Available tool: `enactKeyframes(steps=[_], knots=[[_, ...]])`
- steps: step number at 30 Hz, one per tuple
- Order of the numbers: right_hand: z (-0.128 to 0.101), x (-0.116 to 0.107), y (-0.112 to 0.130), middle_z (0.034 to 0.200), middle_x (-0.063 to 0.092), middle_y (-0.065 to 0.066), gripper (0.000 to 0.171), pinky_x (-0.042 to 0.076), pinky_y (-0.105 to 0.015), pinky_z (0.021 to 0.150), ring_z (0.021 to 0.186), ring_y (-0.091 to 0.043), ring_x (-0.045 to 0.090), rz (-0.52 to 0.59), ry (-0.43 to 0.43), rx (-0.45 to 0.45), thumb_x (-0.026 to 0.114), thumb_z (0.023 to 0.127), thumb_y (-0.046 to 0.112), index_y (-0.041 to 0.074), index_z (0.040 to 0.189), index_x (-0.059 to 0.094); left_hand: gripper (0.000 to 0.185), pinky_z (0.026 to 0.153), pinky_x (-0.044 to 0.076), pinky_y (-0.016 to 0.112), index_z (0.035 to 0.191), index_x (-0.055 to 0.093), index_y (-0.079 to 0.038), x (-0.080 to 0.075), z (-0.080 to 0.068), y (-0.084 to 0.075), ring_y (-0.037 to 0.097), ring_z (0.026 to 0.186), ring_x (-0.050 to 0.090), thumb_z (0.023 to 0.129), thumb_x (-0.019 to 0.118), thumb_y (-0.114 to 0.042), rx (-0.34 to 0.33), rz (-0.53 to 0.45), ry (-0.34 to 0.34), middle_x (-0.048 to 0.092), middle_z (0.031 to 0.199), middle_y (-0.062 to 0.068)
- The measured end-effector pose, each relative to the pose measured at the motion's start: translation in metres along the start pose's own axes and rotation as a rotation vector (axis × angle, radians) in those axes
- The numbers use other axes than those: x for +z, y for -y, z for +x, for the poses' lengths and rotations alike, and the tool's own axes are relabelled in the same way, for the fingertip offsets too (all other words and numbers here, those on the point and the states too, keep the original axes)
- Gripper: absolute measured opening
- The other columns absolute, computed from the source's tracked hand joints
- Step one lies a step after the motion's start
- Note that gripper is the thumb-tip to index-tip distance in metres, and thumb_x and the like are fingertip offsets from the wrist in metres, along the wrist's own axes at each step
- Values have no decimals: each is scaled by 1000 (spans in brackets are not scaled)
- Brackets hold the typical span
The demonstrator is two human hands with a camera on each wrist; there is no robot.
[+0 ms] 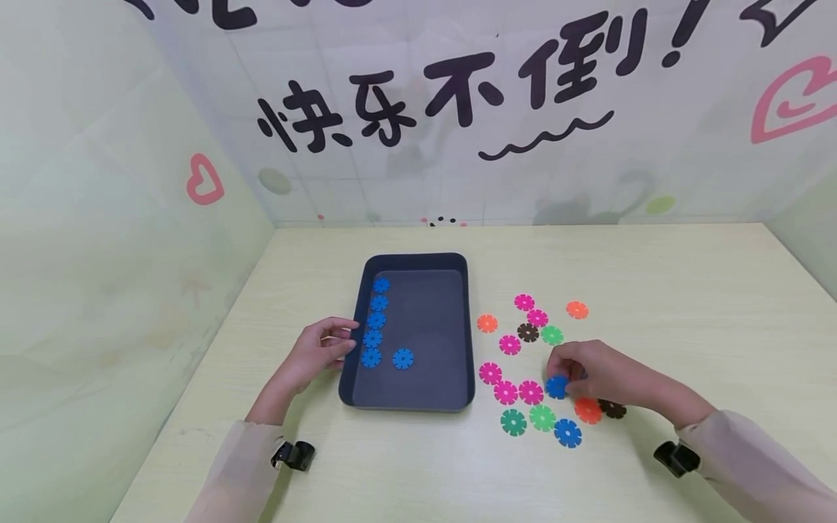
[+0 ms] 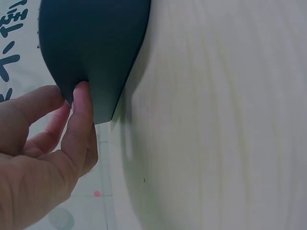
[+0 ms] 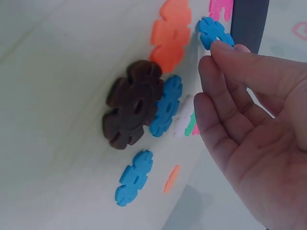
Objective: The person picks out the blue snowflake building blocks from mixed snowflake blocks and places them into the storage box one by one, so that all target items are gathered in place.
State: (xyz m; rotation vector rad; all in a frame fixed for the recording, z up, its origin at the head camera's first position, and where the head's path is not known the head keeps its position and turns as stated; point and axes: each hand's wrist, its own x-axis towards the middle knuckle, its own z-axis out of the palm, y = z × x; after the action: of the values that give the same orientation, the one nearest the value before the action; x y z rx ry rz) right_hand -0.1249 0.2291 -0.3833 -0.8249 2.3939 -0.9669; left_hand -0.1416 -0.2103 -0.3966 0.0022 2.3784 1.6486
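Observation:
A dark rectangular tray [image 1: 431, 312] lies on the table. My left hand [image 1: 318, 354] grips its left wall, and the left wrist view shows thumb and fingers pinching the tray's edge [image 2: 98, 43]. Along the tray's left side runs a column of blue notched plastic discs [image 1: 375, 319], with one more blue disc [image 1: 402, 359] to its right. My right hand [image 1: 611, 370] pinches a blue notched disc [image 1: 556, 386] between thumb and fingertips, right of the tray. The right wrist view shows this held disc [image 3: 214, 31] tilted at the fingertips.
Right of the tray lie several pink discs [image 1: 506, 392], green discs [image 1: 542, 418], and orange discs [image 1: 577, 310]. A brown disc [image 1: 527, 333] is among them. Near my right hand are a blue disc [image 1: 568, 433] and a red-orange disc [image 1: 587, 411]. A printed wall [image 1: 418, 181] stands behind the table.

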Motion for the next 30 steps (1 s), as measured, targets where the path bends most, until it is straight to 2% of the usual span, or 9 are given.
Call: enactKeyframes(steps=[7,13,18,24,30], knots=[[2,-4,9,83,56,5,26,49,-23,67,76,-13,51,-27,-15,-22,68,76,-5,14,93,63,33,65,52,30,122,52,1,0,0,0,20,83,57,90,57,-4,-5,4,-2,49,102,14],[13,-3,23,86,59,7,26,50,-24,69,79,-12,54,-40,-50,-42,71,75,-3,13,95,64,33,65,52,30,123,52,1,0,0,0,20,84,57,90,57,-5,-7,10,-6,49,103,14],[29,2,33,87,59,7,24,51,-25,67,78,-11,55,-15,-76,-66,72,77,2,12,97,64,33,65,52,30,123,52,1,0,0,0,20,82,57,90,57,-5,-6,9,-4,49,102,14],[54,14,48,91,61,4,24,51,-29,68,79,-11,57,53,-97,-135,71,78,2,11,99,64,33,64,52,30,123,52,1,0,0,0,20,81,56,90,57,-4,2,6,2,48,102,14],[83,22,64,94,60,4,21,51,-28,71,83,-13,57,105,-82,-190,68,81,2,12,99,63,33,64,52,30,123,52,1,0,0,1,21,81,56,90,57,-4,6,13,5,48,102,14]])
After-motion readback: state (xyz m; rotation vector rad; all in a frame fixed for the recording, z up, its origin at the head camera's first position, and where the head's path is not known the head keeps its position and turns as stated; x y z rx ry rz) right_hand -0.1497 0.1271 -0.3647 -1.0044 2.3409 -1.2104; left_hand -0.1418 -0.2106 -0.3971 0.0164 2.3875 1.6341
